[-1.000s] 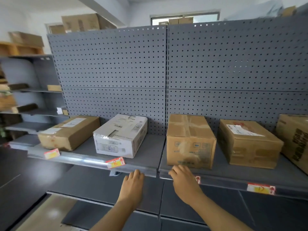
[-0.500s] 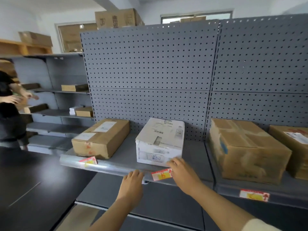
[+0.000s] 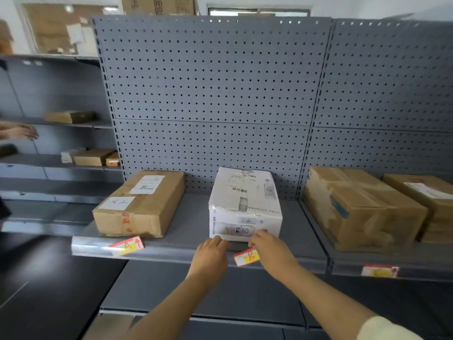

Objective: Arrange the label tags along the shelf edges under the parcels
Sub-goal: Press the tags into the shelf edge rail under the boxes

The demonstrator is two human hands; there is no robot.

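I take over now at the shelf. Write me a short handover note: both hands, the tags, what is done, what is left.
Left hand: fingers rest on the shelf edge, empty.
Right hand: on the middle label tag's right end; pinch or touch, cannot tell.
That tag is tilted, under the white parcel.
Left label tag, under the left brown parcel, tilted too.
Done: right label tag looks level, though blurred.
Left to do: straighten both tilted tags.

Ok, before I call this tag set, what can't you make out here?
Head view only.
- Label tag under the white parcel: right end behind the right hand, grip unclear.
- Right-bay tag: blurred, print unreadable.
- Far-right brown parcel: cut off by frame edge.
- Another person's hand, far left: blurred, cut by edge.
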